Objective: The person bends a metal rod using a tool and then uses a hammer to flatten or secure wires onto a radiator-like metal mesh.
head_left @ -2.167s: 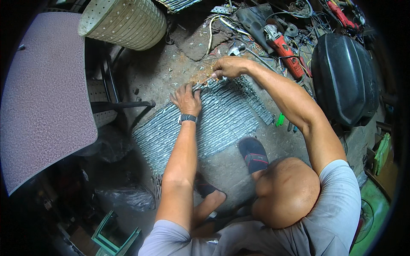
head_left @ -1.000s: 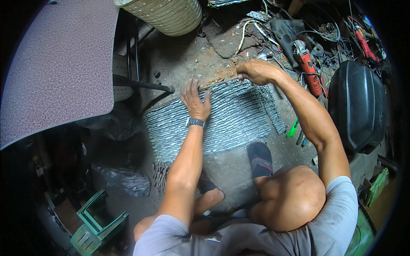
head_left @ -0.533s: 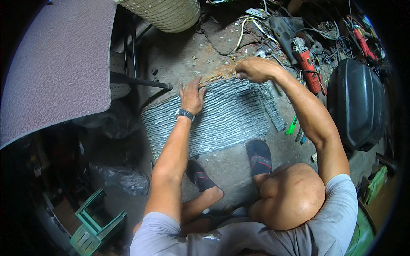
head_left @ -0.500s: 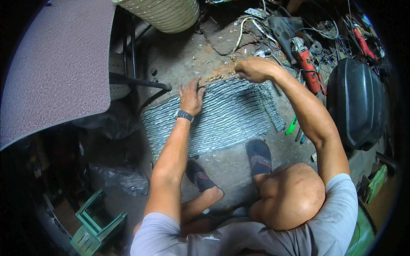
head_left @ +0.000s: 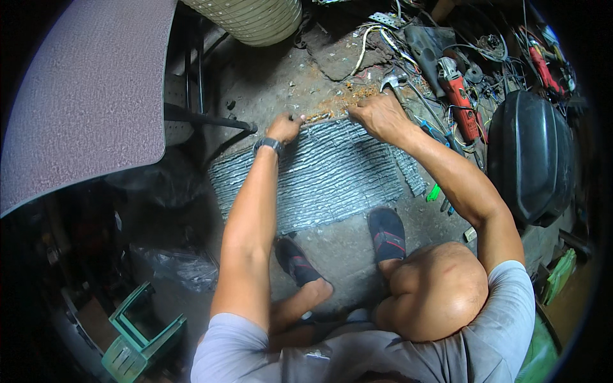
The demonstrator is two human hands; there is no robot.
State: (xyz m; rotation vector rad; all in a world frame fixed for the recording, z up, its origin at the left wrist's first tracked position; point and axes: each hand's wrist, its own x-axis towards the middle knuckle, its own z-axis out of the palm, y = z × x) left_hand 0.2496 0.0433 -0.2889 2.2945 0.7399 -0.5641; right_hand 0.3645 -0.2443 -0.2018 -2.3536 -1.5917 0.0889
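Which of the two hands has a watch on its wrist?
The left hand, gripping the far edge of the grey finned sheet; the right hand has a bare wrist.

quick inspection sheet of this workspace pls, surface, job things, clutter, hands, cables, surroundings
surface: dirty concrete floor, rusty debris along the far edge of the sheet.
job's things: grey ribbed metal sheet lying flat on the floor.
clutter: red power tool, black case, green-handled tool.
hands: left hand and right hand both at the sheet's far edge; whether either grip is closed on it cannot be told.
cables: tangled wires behind the tools.
surroundings: purple tabletop, green stool, woven basket.
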